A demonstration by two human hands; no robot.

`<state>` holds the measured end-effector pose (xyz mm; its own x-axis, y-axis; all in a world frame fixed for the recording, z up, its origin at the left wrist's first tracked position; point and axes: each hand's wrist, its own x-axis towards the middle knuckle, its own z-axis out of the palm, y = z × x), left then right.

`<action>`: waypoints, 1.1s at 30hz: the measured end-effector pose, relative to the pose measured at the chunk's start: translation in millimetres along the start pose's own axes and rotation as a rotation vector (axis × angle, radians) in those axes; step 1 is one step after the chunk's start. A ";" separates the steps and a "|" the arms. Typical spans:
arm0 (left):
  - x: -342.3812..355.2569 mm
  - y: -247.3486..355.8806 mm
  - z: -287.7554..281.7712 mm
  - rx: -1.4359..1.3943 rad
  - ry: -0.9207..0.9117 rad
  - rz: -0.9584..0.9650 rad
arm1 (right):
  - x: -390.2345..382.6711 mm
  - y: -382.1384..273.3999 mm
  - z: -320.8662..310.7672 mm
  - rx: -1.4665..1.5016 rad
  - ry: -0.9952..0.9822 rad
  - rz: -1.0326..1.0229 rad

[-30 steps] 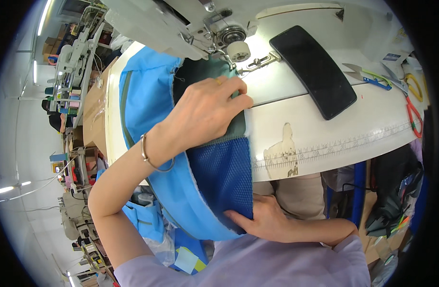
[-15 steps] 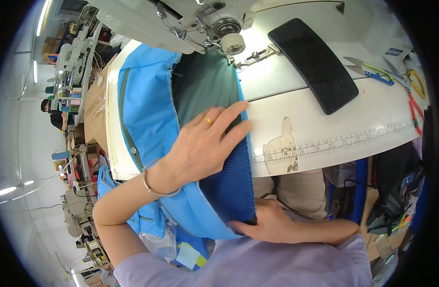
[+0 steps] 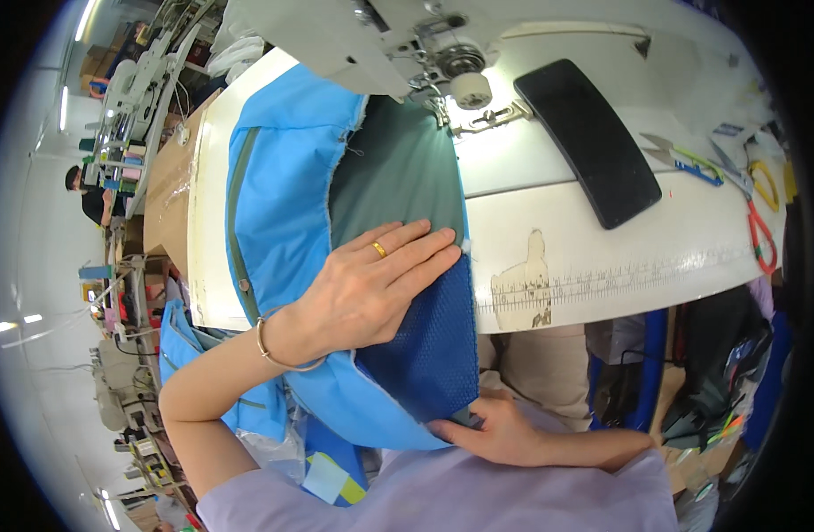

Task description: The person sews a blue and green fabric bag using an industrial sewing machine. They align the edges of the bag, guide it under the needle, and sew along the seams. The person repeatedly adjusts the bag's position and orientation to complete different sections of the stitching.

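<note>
Where hands touch fabric, blue mesh partly hidden.

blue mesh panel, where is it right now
In the head view, the blue mesh panel is just below centre, between the left hand and the right hand.

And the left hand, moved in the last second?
Yes. Judged against the sewing machine, the left hand has moved away from it, back toward the person's body.
</note>
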<state>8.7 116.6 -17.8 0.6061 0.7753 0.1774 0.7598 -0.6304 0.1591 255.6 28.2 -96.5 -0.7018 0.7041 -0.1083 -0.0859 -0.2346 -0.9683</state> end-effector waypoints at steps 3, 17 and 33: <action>5.1 0.4 -4.3 -0.001 -0.029 -0.009 | -10.7 29.0 2.4 -0.035 -0.038 0.152; 47.6 -49.3 -12.9 0.081 -0.090 0.026 | 51.1 -5.0 -9.5 0.024 -0.053 0.212; 57.9 -59.2 -1.9 0.198 -0.072 -0.029 | 42.8 -30.4 -43.6 -0.788 0.040 -0.347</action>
<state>-1.7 198.7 -15.0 0.5934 0.7981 0.1047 0.8041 -0.5937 -0.0320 259.0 94.7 -81.5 -0.6997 0.6766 0.2295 0.2350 0.5213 -0.8204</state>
